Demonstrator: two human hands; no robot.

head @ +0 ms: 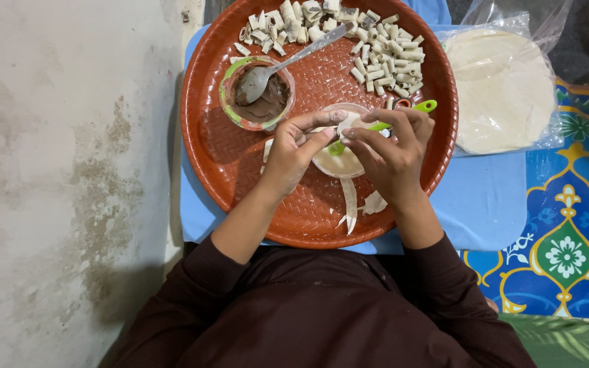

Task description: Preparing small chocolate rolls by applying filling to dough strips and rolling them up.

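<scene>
- The left hand point(293, 151) and the right hand point(391, 151) meet over the round, woven-pattern terracotta-red plastic tray point(226, 163); their fingertips pinch together on a small pale piece of thin dough point(348, 124), held just above a small round shallow dish with a pale rim point(339, 163) at the tray's middle.
- A green-handled small tool point(403, 116) lies under the right hand's fingers; whether that hand grips it or merely rests across it I cannot tell.
- Doing this step well looks like a matter of light, even fingertip pressure: the dough seems thin and likely to tear, so roll from one edge and keep both thumbs close.
- Working low over the dish seems wise, so a dropped piece lands on the tray.
- A green-rimmed round cup of brown paste point(259, 95) with a metal spoon point(288, 61) resting in it stands to the upper left, near the left hand; a wrist swinging wide could knock the spoon handle.
- Two heaps of short, pale rolled dough pieces point(386, 61) lie along the tray's far edge, well apart from the hands.
- Pale dough trimmings point(350, 208) lie near the wrists.
- A stack of flat round dough sheets in a clear bag point(502, 88) sits right of the tray on a light blue desk point(485, 204).
</scene>
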